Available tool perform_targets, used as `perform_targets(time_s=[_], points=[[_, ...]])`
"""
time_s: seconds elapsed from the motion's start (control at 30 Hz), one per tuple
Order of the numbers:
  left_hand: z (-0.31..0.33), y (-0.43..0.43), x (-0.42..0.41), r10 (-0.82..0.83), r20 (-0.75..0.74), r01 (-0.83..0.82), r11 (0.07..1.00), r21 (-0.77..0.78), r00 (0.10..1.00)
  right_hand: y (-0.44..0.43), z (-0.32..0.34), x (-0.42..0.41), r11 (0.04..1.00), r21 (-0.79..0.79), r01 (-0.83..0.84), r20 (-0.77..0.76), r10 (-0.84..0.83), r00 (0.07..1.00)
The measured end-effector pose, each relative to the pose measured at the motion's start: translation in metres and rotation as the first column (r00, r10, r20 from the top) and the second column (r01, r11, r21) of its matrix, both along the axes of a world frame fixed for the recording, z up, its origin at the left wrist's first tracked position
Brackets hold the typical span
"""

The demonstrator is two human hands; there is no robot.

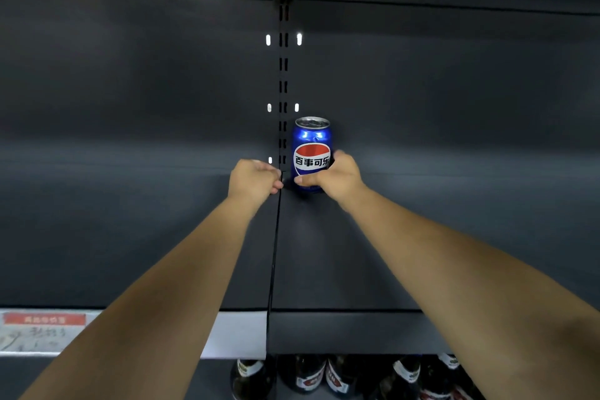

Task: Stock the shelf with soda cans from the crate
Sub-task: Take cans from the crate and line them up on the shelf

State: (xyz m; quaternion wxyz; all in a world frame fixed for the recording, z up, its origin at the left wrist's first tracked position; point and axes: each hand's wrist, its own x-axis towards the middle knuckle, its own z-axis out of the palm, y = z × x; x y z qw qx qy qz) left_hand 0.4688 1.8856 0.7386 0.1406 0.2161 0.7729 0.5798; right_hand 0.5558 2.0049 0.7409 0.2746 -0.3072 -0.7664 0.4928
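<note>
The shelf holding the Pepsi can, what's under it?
Dark bottles with red and white labels stand below the shelf. Its front edge and the forearms cover part of the row.

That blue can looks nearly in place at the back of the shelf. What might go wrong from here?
1. The right hand grips the blue can low down, so letting go carelessly might tip it.
2. The can is close to the seam between two shelf boards; an uneven edge there may leave it wobbling.
3. If it rolled off the front, it could strike the bottles below.
</note>
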Motion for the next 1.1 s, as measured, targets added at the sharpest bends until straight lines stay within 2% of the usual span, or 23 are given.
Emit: perform_targets(time_s=[0.17, 0.8, 0.97, 1.1], points=[[-0.012, 0.003, -0.007, -0.066, -0.089, 0.059, 0.996, -0.072, 0.994, 0.002, -0.005, -0.008, 0.999, -0.037, 0.002, -0.034, -0.004, 0.999], [-0.013, 0.008, -0.001, -0.024, -0.234, -0.025, 0.979, -0.204, 0.972, 0.004, -0.003, -0.006, 0.994, 0.081, -0.078, 0.093, 0.07, 0.993], [-0.014, 0.009, -0.003, -0.048, -0.214, 0.001, 0.976, -0.218, 0.976, 0.006, -0.004, -0.003, 0.993, 0.082, -0.089, 0.091, 0.081, 0.992], [-0.014, 0.008, -0.002, -0.066, -0.168, 0.037, 0.985, -0.17, 0.984, 0.005, -0.005, -0.005, 0.994, 0.077, -0.076, 0.09, 0.069, 0.994]])
